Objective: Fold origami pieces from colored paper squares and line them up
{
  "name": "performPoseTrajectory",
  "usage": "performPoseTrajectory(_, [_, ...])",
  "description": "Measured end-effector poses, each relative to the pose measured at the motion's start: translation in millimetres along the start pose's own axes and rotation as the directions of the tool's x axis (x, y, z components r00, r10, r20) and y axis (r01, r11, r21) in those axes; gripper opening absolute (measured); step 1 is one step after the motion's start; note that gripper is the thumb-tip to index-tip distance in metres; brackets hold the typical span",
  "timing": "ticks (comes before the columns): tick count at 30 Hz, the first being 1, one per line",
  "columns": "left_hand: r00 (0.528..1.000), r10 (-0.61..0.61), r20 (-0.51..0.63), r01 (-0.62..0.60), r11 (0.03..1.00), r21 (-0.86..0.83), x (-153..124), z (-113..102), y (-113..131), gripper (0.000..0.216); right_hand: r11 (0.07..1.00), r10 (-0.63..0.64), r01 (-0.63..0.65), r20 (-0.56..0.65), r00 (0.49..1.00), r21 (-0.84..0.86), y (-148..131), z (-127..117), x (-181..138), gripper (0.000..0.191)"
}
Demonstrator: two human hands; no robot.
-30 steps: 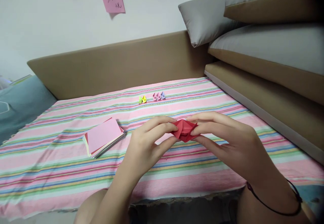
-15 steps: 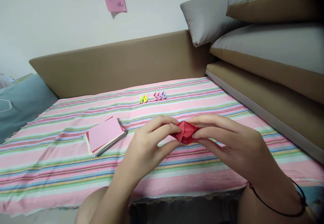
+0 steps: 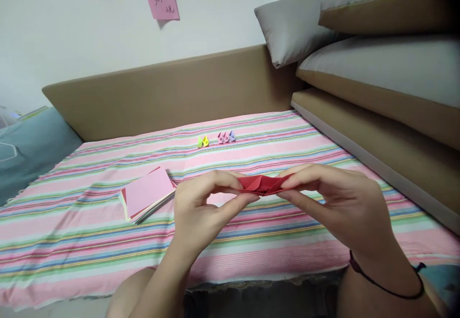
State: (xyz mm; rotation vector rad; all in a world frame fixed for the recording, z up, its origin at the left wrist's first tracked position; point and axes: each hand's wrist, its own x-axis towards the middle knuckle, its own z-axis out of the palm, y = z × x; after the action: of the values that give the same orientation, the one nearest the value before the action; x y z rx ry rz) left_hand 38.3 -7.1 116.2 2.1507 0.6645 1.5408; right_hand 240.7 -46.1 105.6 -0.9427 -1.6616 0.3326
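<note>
Between my two hands is a folded red paper [image 3: 264, 183], held level above the striped cloth and flattened into a long, thin shape with raised folds in its middle. My left hand [image 3: 204, 207] pinches its left end between thumb and fingers. At the right end, my right hand [image 3: 338, 203] pinches it the same way, with the thumb underneath. A dark cord bracelet [image 3: 386, 289] circles my right wrist. To the left of my left hand lies a stack of coloured paper [image 3: 149, 193] with a pink sheet on top.
Farther back on the striped cloth [image 3: 89, 241] stand small folded paper pieces: a yellow and green pair [image 3: 203, 141] and a pink and purple row [image 3: 226, 137]. A brown backrest [image 3: 172, 92] runs behind. Grey cushions [image 3: 381, 68] are piled at the right.
The red paper has turned from a diamond-like form to a flatter, wider one. My hands have moved slightly apart, and both thumbs now press from below.
</note>
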Motion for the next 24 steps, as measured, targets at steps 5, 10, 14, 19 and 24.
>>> performPoseTrajectory(5, [0.993,-0.117,0.009,0.118,0.986,-0.115,-1.4,3.9,0.9,0.048,0.991,0.062,-0.057,-0.039,0.997,0.124,0.8,7.7,-1.7,0.021])
performPoseTrajectory(10, [0.987,-0.043,0.156,0.035,0.998,0.054,-1.1,-1.7,2.6,0.054,0.997,-0.01,0.011,-0.014,1.0,0.072,0.1,6.8,-2.4,0.024])
performPoseTrajectory(14, [0.942,0.039,0.333,-0.108,0.976,0.188,3.4,-8.8,7.2,0.035,0.987,-0.106,0.124,0.159,0.982,-0.106,-0.2,0.9,0.4,0.03])
performPoseTrajectory(19, [0.866,-0.084,0.492,-0.049,0.967,0.252,5.9,-16.5,12.5,0.026,0.964,-0.175,0.225,0.298,0.938,-0.143,1.7,-1.3,1.2,0.022])
performPoseTrajectory(24, [0.814,-0.191,0.549,-0.002,0.943,0.332,5.3,-18.6,14.7,0.017,0.942,-0.191,0.269,0.34,0.921,-0.2,0.8,-2.0,-1.3,0.018])
